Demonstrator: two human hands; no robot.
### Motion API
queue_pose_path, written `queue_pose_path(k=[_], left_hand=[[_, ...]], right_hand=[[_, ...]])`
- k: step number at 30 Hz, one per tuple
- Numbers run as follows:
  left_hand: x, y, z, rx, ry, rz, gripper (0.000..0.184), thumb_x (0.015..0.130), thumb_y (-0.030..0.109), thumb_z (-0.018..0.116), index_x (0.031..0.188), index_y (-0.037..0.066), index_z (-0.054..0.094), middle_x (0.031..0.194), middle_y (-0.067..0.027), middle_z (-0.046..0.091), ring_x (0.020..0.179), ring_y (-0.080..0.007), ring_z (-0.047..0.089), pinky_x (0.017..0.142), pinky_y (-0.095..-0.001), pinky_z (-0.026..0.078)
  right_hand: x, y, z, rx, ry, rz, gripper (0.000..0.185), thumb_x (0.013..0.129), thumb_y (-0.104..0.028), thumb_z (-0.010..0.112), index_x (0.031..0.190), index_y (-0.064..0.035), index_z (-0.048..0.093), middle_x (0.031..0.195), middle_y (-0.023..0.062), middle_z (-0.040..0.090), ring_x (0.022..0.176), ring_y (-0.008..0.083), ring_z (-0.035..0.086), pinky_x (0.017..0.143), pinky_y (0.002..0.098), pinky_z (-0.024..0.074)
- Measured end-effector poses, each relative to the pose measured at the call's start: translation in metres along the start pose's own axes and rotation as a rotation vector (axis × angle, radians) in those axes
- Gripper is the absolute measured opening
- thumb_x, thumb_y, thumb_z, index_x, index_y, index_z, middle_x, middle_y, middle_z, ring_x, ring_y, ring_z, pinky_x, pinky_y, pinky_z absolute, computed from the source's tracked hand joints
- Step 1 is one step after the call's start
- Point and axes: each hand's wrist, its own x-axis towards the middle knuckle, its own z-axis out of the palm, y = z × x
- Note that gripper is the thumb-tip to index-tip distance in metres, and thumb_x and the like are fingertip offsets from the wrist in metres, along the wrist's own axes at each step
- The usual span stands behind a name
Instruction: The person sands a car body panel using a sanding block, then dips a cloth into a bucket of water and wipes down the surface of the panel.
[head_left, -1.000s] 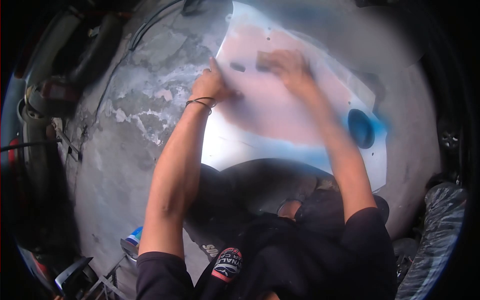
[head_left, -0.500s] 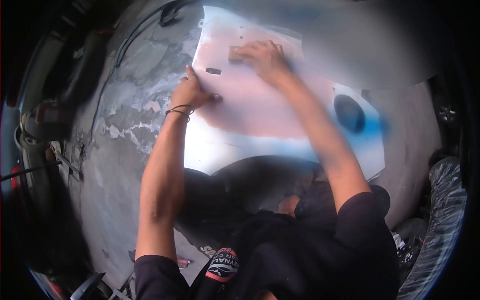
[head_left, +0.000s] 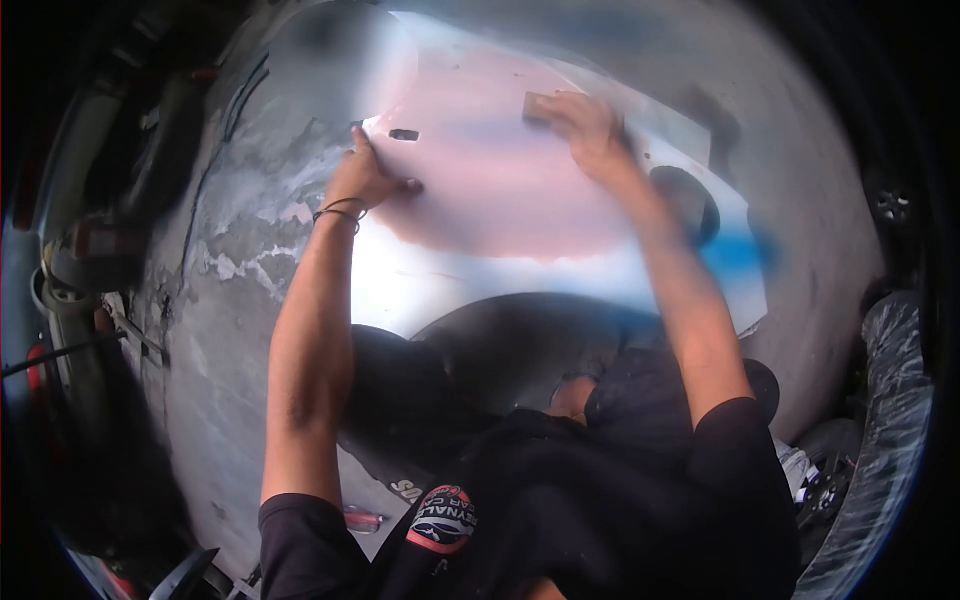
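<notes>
A white car fender (head_left: 500,205) with a large pink patch and a wheel-arch cutout lies in front of me. My left hand (head_left: 362,180) grips its left edge, thumb on the top face and index finger along the rim, near a small rectangular slot (head_left: 404,135). The other fingers are partly hidden. In my right hand (head_left: 590,130) is a brownish sanding block (head_left: 536,107), pressed flat on the upper part of the pink area. Toward the fender's right end are a dark round opening (head_left: 690,205) and a blue area (head_left: 735,262).
Worn grey concrete floor (head_left: 240,250) surrounds the fender. Dark car parts (head_left: 100,240) stand along the left. A plastic-wrapped long item (head_left: 880,400) and a dark wheel-like part (head_left: 828,485) are at the right. A small red item (head_left: 362,519) lies by my left arm. Blurry patches veil the top.
My right hand has slid the sanding block rightward across the pink area. The left hand keeps its hold on the edge, and the view has shifted slightly.
</notes>
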Motion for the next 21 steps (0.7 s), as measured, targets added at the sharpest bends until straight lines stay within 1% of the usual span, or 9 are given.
queue_pose_path(k=[2,4,5,7,10,13,17,19,21], left_hand=[[-0.006,0.008,-0.008,0.055,-0.015,-0.05,0.161,0.066,0.059,0.101,0.171,-0.016,0.005,0.146,-0.0377,0.063,0.131,-0.0469,0.068,0.11,-0.0444,0.057],[-0.004,0.01,-0.008,0.068,-0.002,-0.039,0.16,0.067,0.06,0.101,0.171,-0.016,0.005,0.144,-0.0372,0.063,0.131,-0.0474,0.068,0.111,-0.0446,0.056],[-0.004,0.007,-0.006,0.056,0.003,-0.033,0.16,0.068,0.06,0.1,0.171,-0.016,0.006,0.145,-0.0373,0.063,0.131,-0.0478,0.068,0.111,-0.0448,0.056],[-0.001,0.002,-0.003,0.052,0.005,-0.026,0.159,0.068,0.061,0.1,0.171,-0.015,0.006,0.145,-0.0374,0.063,0.131,-0.0483,0.068,0.112,-0.0449,0.056],[0.0,0.0,0.003,0.056,-0.001,-0.031,0.16,0.068,0.062,0.1,0.172,-0.015,0.005,0.146,-0.0376,0.062,0.131,-0.0489,0.068,0.112,-0.0452,0.056],[0.004,-0.003,0.003,0.03,0.025,-0.015,0.161,0.067,0.062,0.1,0.172,-0.014,0.004,0.147,-0.0376,0.062,0.131,-0.0484,0.068,0.113,-0.0451,0.055],[-0.001,0.002,-0.004,0.046,-0.006,-0.044,0.162,0.067,0.062,0.101,0.172,-0.014,0.005,0.146,-0.0373,0.062,0.133,-0.047,0.068,0.112,-0.0452,0.056],[0.0,0.003,-0.002,0.045,-0.023,-0.045,0.161,0.066,0.062,0.101,0.173,-0.013,0.006,0.146,-0.0368,0.062,0.133,-0.0456,0.068,0.11,-0.0449,0.057],[0.001,0.003,-0.001,0.053,-0.003,-0.045,0.162,0.066,0.063,0.101,0.173,-0.012,0.006,0.146,-0.0363,0.062,0.133,-0.0454,0.068,0.111,-0.0447,0.057]], right_hand=[[-0.01,-0.001,-0.017,0.007,-0.007,0.009,0.032,0.104,-0.018,0.065,0.131,-0.0182,0.082,0.137,0.0022,0.076,0.141,0.0261,0.059,0.12,0.0462,0.0387],[-0.039,-0.032,-0.053,0.096,-0.259,0.144,0.045,0.097,-0.005,0.073,0.141,-0.0171,0.077,0.148,0.0087,0.071,0.145,0.0347,0.056,0.123,0.0485,0.0407],[-0.044,-0.036,-0.061,0.092,-0.263,0.137,0.045,0.097,-0.005,0.073,0.141,-0.0171,0.077,0.148,0.0087,0.071,0.145,0.0347,0.056,0.123,0.0485,0.0407],[-0.05,-0.04,-0.069,-0.118,-0.34,0.073,0.044,0.101,-0.011,0.07,0.144,-0.019,0.075,0.152,0.0095,0.068,0.146,0.035,0.055,0.125,0.0502,0.0397],[-0.018,-0.034,-0.055,-0.053,-0.196,0.076,0.042,0.104,-0.014,0.069,0.144,-0.0214,0.076,0.153,0.0091,0.067,0.146,0.0354,0.054,0.125,0.0516,0.0385],[-0.004,0.009,-0.009,-0.007,-0.067,0.128,0.039,0.106,-0.017,0.068,0.144,-0.0235,0.076,0.153,0.0084,0.067,0.145,0.0366,0.055,0.124,0.0543,0.0373],[-0.026,-0.059,-0.045,-0.074,-0.173,0.092,0.039,0.104,-0.014,0.071,0.142,-0.0222,0.077,0.151,0.0073,0.068,0.141,0.037,0.057,0.122,0.0557,0.0385],[-0.036,-0.081,-0.057,-0.142,-0.397,0.161,0.037,0.104,-0.017,0.069,0.14,-0.0219,0.077,0.149,0.0086,0.068,0.139,0.0378,0.058,0.121,0.0569,0.0388],[-0.027,-0.074,-0.049,-0.145,-0.312,0.083,0.037,0.104,-0.017,0.069,0.14,-0.0216,0.077,0.149,0.0088,0.068,0.138,0.038,0.058,0.121,0.0564,0.0392]])
